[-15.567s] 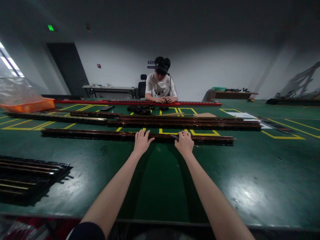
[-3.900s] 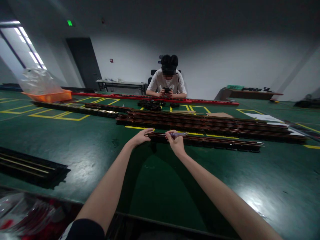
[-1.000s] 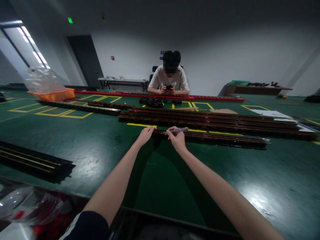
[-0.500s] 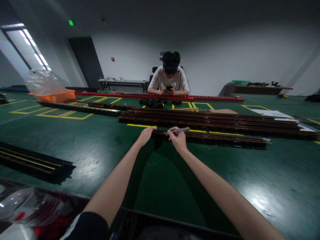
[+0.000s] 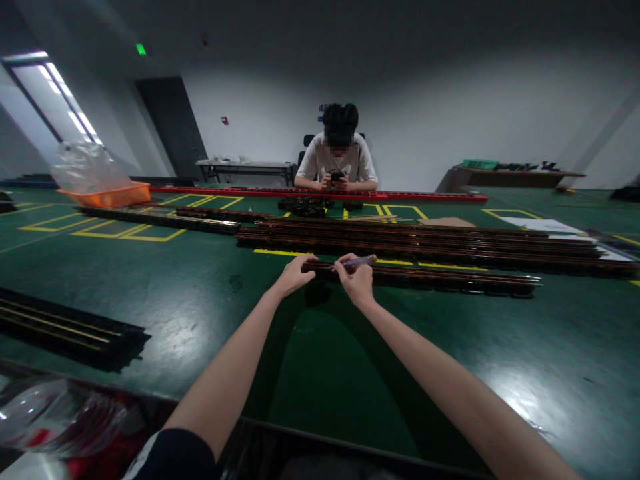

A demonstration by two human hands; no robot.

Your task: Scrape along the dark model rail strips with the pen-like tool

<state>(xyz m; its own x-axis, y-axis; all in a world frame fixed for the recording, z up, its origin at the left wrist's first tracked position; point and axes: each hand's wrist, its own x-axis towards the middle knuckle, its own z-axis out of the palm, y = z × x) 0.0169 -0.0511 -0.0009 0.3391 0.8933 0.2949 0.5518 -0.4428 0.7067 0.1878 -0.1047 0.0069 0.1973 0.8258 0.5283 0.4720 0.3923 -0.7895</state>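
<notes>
A long dark rail (image 5: 450, 279) with copper-coloured strips lies crosswise on the green table. At its left end is my left hand (image 5: 295, 275), thumb and fingers pinching the rail from either side. My right hand (image 5: 357, 283) grips a small screwdriver (image 5: 361, 261) with a translucent purplish handle. The tool slants down to the left, and its thin tip is at the rail just right of my left fingers. Whether the tip touches the rail is too small to tell.
Behind lies a bundle of similar rails (image 5: 425, 240), with a dark heap of parts (image 5: 303, 205) beyond. An orange tray (image 5: 115, 195) holds a clear plastic bag. More rails (image 5: 60, 327) lie at the left. Across the table a person (image 5: 337, 157) sits holding a dark device.
My left thumb has come away from the fingers and now shows at the rail's near side. My right hand and the screwdriver have barely moved.
</notes>
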